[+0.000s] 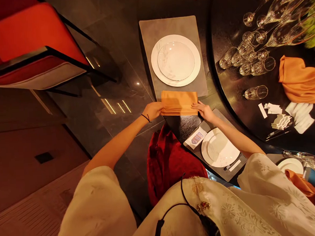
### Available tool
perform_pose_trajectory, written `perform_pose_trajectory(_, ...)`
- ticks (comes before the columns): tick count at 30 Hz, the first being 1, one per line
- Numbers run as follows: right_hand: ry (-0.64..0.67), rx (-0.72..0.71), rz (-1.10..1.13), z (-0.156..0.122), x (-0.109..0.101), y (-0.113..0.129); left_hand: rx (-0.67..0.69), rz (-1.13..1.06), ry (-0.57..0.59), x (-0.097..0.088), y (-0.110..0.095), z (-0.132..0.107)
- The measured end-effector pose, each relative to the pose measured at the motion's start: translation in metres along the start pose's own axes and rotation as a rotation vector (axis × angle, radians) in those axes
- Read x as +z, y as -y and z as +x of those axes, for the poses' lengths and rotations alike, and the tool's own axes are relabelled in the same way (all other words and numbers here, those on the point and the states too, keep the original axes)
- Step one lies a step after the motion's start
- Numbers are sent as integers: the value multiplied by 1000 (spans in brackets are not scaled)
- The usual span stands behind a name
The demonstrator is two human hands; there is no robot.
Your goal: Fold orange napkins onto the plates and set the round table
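We had the folded orange napkin (179,103) between our left grip (154,111), pinching one end, and our right grip (205,111), holding the other; beyond both lay stacked plates (175,61). Uneven pulling, we judged, could loosen the folds.

Orange cloth (179,103) between fingers (201,106), seemingly pinched

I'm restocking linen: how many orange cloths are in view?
3 visible: the folded cloth between the left hand and right hand, the heaped cloth on the round dark surface, and the third cloth beside the plate at lower right. More may be hidden in the heap.
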State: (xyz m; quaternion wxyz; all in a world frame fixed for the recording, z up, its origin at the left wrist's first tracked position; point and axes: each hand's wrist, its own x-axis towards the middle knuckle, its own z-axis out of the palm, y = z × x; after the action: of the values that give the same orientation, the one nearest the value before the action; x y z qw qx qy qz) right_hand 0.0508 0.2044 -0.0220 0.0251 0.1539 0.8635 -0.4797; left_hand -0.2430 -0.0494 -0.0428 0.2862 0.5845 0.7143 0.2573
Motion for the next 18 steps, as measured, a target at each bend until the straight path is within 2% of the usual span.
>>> perform_pose_trajectory(2, 53, -129, -162, -9, 9, -3, 151, 101, 46, 4, 3, -12)
perform_pose_trajectory(4, 92, -165, -287, -16, 17, -6, 232, 174, 93, 7, 8, -22)
perform_pose_trajectory(7, 119, -163, -415, -21, 26, -5, 270, 263, 150, 8, 9, -37)
perform_pose_trajectory(10, 156, -175, -504, -21, 35, 11, 262, 339, 201, 11, -8, -42)
perform_pose_trajectory(12, 175, -157, -568, -18, 46, 29, 225, 365, 236, 20, -28, -38)
perform_pose_trajectory(14, 159, -82, -624, -13, 62, 48, 128, 373, 247, 34, -51, -27)
perform_pose_trajectory(18, 95, 200, -703, 5, 92, 84, -167, 356, 173, 62, -92, 2)
